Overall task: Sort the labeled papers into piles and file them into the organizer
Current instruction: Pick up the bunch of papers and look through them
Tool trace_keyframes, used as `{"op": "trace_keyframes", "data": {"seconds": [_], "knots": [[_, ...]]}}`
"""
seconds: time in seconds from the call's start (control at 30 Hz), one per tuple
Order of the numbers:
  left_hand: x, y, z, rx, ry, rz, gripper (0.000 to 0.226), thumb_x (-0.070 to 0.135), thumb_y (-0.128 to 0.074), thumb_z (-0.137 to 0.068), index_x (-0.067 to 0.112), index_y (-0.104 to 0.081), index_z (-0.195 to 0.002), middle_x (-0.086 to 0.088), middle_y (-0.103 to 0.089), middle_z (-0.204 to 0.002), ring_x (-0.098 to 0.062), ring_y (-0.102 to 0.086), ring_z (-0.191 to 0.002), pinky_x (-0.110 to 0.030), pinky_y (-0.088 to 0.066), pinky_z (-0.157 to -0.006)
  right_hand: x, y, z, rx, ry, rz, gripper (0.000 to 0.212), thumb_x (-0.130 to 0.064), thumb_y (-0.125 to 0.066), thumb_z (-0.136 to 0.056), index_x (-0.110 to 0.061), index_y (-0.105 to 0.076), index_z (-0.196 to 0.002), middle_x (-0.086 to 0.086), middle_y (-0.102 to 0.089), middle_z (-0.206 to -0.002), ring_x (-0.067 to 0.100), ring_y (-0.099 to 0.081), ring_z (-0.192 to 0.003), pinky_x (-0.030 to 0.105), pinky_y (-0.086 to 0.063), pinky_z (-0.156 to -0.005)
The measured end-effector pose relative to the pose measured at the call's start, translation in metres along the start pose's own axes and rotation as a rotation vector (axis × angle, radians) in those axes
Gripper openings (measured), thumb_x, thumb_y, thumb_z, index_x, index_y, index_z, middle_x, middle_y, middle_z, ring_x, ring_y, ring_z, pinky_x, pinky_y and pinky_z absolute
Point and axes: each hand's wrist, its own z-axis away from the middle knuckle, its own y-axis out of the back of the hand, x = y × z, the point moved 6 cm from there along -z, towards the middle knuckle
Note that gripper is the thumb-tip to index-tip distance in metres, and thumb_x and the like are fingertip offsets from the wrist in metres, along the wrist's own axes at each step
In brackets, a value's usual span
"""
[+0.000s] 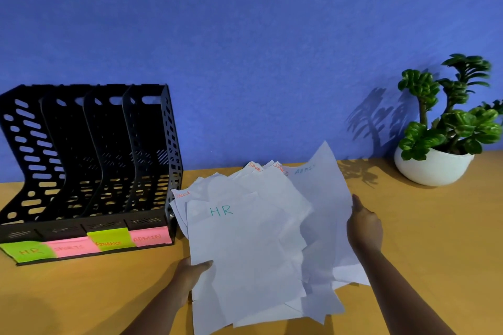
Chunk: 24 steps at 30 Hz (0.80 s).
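Both my forearms come in from the bottom edge, angled up and inward. My left hand (192,270) is low left, thumb lying on top of the paper stack (253,247) at its left edge, other fingers hidden underneath, so it's a pinch grip. My right hand (364,226) is higher on the right, back of hand to camera, fingers curled against the stack's right edge. Wrists roughly straight.

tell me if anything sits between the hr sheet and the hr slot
Nothing visible does. The HR sheet tops the stack held by both hands; the organizer stands to its left, and the HR slot at its far left end looks open, with bare table between.
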Motion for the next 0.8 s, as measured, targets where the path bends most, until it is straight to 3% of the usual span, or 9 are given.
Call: {"op": "trace_keyframes", "data": {"seconds": [0.13,0.37,0.5,0.67,0.8], "knots": [[0.0,0.0,0.001,0.016,-0.005,0.007,0.037,0.008,-0.063,-0.087,-0.002,-0.056,-0.121,-0.023,-0.06,-0.123,-0.034,-0.057,-0.097,-0.041,-0.046,-0.089,-0.001,0.033,-0.013,0.196,-0.042,-0.258,0.037,0.0,-0.041,-0.093,-0.005,-0.055,-0.127,0.033,-0.068,-0.089,0.048,-0.061,-0.078,0.042,-0.048,-0.067],[0.002,-0.003,0.004,0.042,0.012,0.022,0.04,0.006,-0.062,-0.087,-0.004,-0.052,-0.125,-0.024,-0.057,-0.126,-0.041,-0.054,-0.113,-0.043,-0.044,-0.092,0.0,0.073,-0.02,0.308,-0.075,-0.447,0.035,-0.005,-0.04,-0.095,-0.008,-0.057,-0.126,0.028,-0.067,-0.106,0.046,-0.059,-0.095,0.041,-0.046,-0.079],[0.005,-0.002,0.007,0.059,-0.02,0.038,0.041,0.009,-0.063,-0.087,-0.002,-0.053,-0.125,-0.023,-0.058,-0.126,-0.042,-0.054,-0.113,-0.045,-0.044,-0.096,-0.007,0.099,-0.022,0.378,-0.039,-0.522,0.035,-0.002,-0.041,-0.094,-0.008,-0.059,-0.123,0.029,-0.067,-0.099,0.044,-0.059,-0.09,0.038,-0.042,-0.071],[0.009,-0.003,0.011,0.025,-0.051,0.019,0.04,0.014,-0.064,-0.086,0.001,-0.056,-0.123,-0.021,-0.06,-0.124,-0.04,-0.056,-0.11,-0.045,-0.045,-0.096,-0.019,0.12,-0.031,0.332,-0.097,-0.655,0.036,-0.006,-0.039,-0.095,-0.009,-0.057,-0.126,0.021,-0.062,-0.122,0.038,-0.054,-0.113,0.04,-0.041,-0.095],[0.01,-0.001,0.012,0.016,-0.057,0.035,0.038,0.015,-0.062,-0.088,-0.001,-0.056,-0.122,-0.022,-0.061,-0.123,-0.037,-0.058,-0.103,-0.042,-0.047,-0.09,-0.03,0.124,-0.031,0.317,-0.142,-0.746,0.037,-0.007,-0.038,-0.094,-0.01,-0.056,-0.126,0.016,-0.059,-0.129,0.034,-0.051,-0.121,0.038,-0.039,-0.1]]}}
